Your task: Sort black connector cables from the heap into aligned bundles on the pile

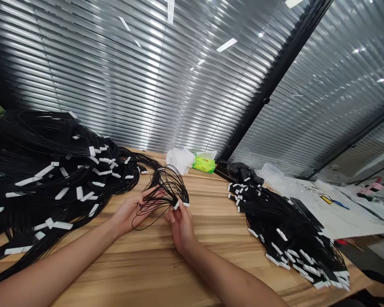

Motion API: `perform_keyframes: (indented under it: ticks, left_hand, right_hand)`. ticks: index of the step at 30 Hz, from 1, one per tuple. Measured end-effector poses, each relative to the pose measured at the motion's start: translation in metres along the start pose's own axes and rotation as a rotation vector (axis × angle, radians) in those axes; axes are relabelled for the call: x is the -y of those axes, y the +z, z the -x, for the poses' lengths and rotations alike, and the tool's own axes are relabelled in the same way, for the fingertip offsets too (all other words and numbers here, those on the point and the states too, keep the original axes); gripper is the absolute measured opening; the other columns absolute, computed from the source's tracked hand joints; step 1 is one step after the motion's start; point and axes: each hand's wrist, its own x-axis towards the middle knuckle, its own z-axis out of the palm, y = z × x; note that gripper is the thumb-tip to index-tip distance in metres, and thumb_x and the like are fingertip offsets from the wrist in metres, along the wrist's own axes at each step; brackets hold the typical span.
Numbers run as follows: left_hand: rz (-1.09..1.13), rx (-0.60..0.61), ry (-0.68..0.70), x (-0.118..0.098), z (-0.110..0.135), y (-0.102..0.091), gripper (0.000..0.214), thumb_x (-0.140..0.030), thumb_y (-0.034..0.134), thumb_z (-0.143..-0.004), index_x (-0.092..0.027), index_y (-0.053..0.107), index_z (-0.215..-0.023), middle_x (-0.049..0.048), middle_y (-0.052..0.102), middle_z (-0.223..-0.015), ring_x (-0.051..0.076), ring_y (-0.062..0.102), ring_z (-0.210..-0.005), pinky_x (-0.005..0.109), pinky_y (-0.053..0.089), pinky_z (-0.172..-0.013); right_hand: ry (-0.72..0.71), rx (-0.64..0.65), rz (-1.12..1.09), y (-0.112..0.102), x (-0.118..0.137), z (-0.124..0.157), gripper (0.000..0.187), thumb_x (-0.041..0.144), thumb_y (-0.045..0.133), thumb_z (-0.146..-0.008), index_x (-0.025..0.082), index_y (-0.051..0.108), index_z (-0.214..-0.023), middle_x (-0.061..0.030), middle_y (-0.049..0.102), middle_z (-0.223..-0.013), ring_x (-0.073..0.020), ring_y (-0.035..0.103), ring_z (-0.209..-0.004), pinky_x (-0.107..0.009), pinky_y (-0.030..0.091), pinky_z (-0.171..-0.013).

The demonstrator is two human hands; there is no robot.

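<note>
A wire harness (169, 183) of thin black wires with white connectors arches above the table between my hands. My right hand (181, 226) pinches it at a white connector (176, 205), with a second white connector end showing just beside the fingertips. On the other side, my left hand (134, 212) is closed round the looped wires, its fingertips partly hidden behind them. One loose wire loop hangs below the bundle. Left of my hands lies a large heap of black wire harnesses (48, 157) with white connectors, and some of its wires run toward the held harness.
The wooden table (211, 221) carries a second pile of harnesses (275, 221) at right. Behind stand crumpled white tissue (180, 158) and a green tissue pack (204, 163). Blue-and-yellow tools (334, 201) lie on a white table (320, 213). Window blinds (131, 76) rise behind.
</note>
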Motion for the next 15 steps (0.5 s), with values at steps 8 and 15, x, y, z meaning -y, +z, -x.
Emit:
perform_keyframes:
  ticks: [8, 15]
  left_hand:
    - [0.046, -0.024, 0.001, -0.005, 0.003, 0.006, 0.040, -0.008, 0.049, -0.083, -0.018, 0.062, -0.120, 0.0076, 0.067, -0.122, 0.020, 0.061, -0.116, 0.035, 0.049, -0.100]
    - [-0.110, -0.039, 0.067, -0.002, -0.001, 0.020, 0.024, -0.013, 0.061, -0.074, -0.013, 0.069, -0.096, 0.0091, 0.074, -0.094, 0.025, 0.067, -0.097, 0.036, 0.054, -0.087]
  right_hand:
    - [0.033, 0.052, -0.083, 0.008, -0.002, 0.011, 0.031, 0.043, 0.074, -0.070, 0.021, 0.052, -0.069, 0.0055, 0.050, -0.060, -0.0068, 0.032, -0.045, -0.024, 0.035, -0.051]
    - [0.031, 0.031, -0.057, 0.028, -0.026, 0.017, 0.031, 0.045, 0.074, -0.069, 0.019, 0.057, -0.067, 0.0028, 0.057, -0.062, -0.0067, 0.032, -0.045, -0.022, 0.030, -0.048]
